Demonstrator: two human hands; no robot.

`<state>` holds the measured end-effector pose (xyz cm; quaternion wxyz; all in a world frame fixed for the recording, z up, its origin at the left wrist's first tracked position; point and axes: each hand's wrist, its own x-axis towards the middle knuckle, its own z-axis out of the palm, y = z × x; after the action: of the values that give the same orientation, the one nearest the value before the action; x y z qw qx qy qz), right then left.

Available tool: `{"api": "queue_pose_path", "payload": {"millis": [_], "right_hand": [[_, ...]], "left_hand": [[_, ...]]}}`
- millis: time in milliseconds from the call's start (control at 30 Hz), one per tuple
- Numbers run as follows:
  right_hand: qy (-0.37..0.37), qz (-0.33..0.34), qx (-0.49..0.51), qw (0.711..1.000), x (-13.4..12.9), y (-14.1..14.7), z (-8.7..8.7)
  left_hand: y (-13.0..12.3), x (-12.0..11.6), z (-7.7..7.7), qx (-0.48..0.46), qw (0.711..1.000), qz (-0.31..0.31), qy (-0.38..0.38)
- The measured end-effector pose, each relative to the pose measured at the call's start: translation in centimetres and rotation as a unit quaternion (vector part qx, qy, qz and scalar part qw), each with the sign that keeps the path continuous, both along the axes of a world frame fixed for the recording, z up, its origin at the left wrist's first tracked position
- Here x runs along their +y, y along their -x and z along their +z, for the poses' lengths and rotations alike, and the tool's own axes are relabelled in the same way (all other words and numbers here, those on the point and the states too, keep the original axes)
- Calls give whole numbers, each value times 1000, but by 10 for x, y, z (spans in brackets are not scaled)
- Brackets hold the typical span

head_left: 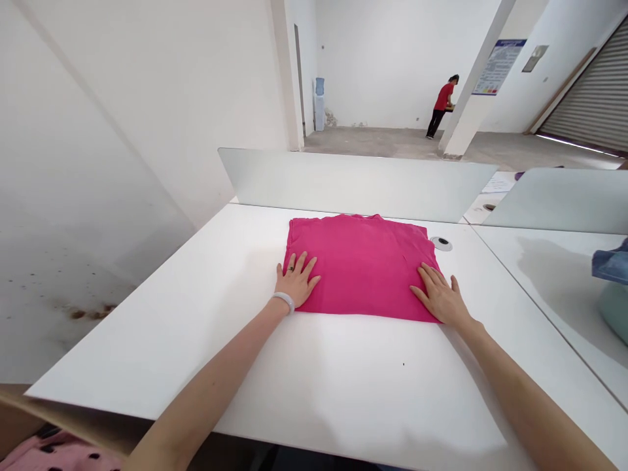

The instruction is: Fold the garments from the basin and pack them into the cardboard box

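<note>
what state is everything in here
pink t-shirt: folded flat into a rectangle, neckline at the far edge
left hand: open, pressing flat on the shirt's near left corner
right hand: open, pressing flat on the shirt's near right corner
roller shutter: down
water bottle: upright on its dispenser

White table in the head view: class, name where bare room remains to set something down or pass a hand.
Bare tabletop runs between the folded pink shirt and the near edge, and left of the left hand. It is tightest behind the shirt, against the divider panel.
</note>
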<state>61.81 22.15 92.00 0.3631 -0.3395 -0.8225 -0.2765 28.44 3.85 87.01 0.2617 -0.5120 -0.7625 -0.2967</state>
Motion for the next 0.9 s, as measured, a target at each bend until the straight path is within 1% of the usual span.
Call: {"api": "queue_pose_path", "payload": {"millis": [100, 167, 200, 267, 333, 367, 433, 567, 667, 733, 767, 833, 900], "right_hand": [[83, 33, 110, 990, 12, -21, 19], [155, 50, 210, 964, 19, -32, 37], [205, 66, 257, 942, 21, -35, 47], [319, 113, 324, 883, 22, -35, 66], [414, 158, 351, 825, 21, -28, 82], [445, 169, 356, 805, 21, -23, 88], [479, 165, 369, 780, 21, -10, 97], [499, 129, 394, 761, 25, 8, 104], [548, 98, 356, 750, 24, 13, 106], [572, 87, 323, 749, 22, 15, 106], [570, 88, 315, 753, 22, 16, 106], [553, 109, 314, 764, 24, 17, 105], [541, 144, 319, 765, 28, 16, 105]], "left_hand": [[19, -12, 3, -84, 996, -25, -20], [33, -17, 7, -144, 986, -50, -70], [38, -18, 10, -165, 980, -58, -99], [43, -17, 16, -184, 971, -53, -141], [37, -11, 22, -166, 974, -36, -148], [29, -6, 26, -146, 979, -31, -141], [8, 6, 36, -103, 987, -39, -120], [-41, 35, 58, -32, 991, -105, -73], [-65, 60, 69, 0, 987, -147, -56], [-72, 74, 70, 11, 987, -152, -56], [-74, 80, 68, 18, 987, -149, -58], [-74, 90, 63, 30, 988, -142, -60], [-72, 95, 58, 42, 987, -138, -65]]}}
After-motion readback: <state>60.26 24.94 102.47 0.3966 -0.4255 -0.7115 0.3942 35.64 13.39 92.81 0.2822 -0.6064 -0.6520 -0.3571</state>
